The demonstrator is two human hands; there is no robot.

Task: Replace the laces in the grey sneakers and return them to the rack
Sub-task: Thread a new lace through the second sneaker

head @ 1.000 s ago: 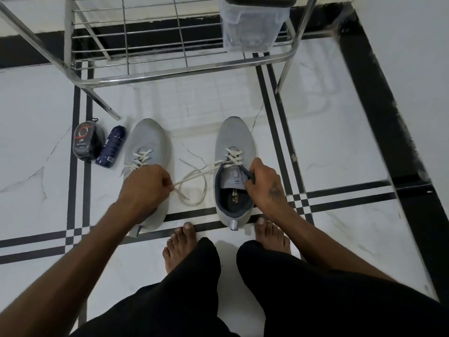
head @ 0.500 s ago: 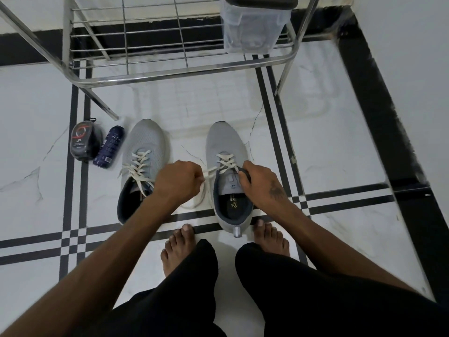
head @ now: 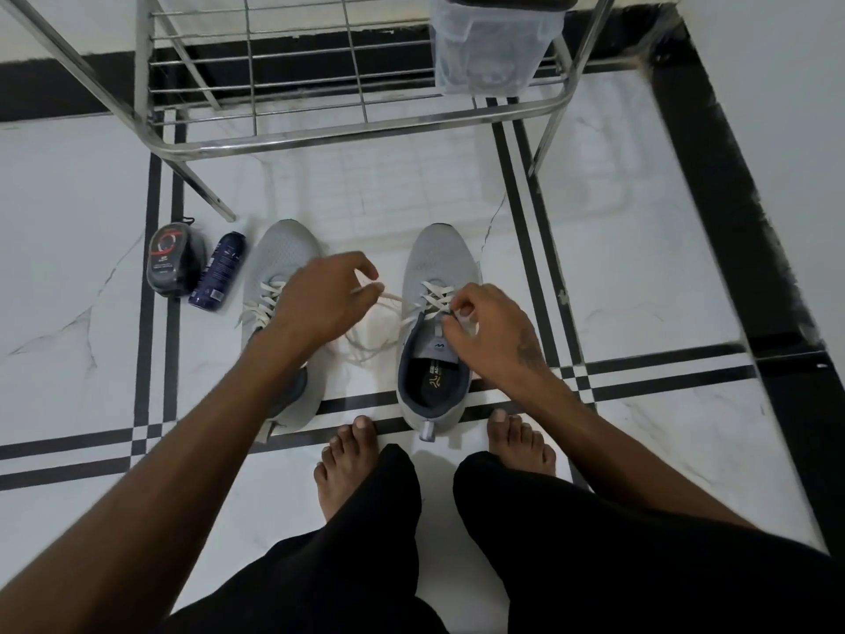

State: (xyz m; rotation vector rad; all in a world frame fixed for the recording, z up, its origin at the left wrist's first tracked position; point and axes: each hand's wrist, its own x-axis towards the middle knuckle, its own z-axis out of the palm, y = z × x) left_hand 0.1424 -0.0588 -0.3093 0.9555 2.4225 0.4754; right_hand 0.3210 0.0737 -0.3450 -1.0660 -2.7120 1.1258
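While the person is standing barefoot on the white marble floor (head: 640,267), two grey sneakers are lying side by side ahead of the toes, both pointing toward twelve o'clock. The right sneaker (head: 439,263) is sitting just past the feet at twelve o'clock, and the left sneaker (head: 283,253) is lying at about ten o'clock from it, partly hidden under the forearm. The right hand (head: 494,336) is hovering over the upper eyelets of the right sneaker, its thumb and fingers curling in and pinching the white lace (head: 434,292) near the tongue. The left hand (head: 320,299) is hanging in the gap between the two shoes, fingers loosely bent, with a strand of that lace running up to its fingertips; whether it is actually pinching the strand cannot be told from the blur. Slack lace is looping on the floor between the shoes. The left sneaker is showing its own crossed lace. At nine o'clock from the left sneaker, a dark blue bottle (head: 219,272) is lying on its side, touching or nearly touching a black shoe-polish sponge case (head: 171,260). At twelve o'clock, the metal rack (head: 366,125) is standing over the floor, carrying a clear plastic container (head: 494,43) at its one o'clock corner.
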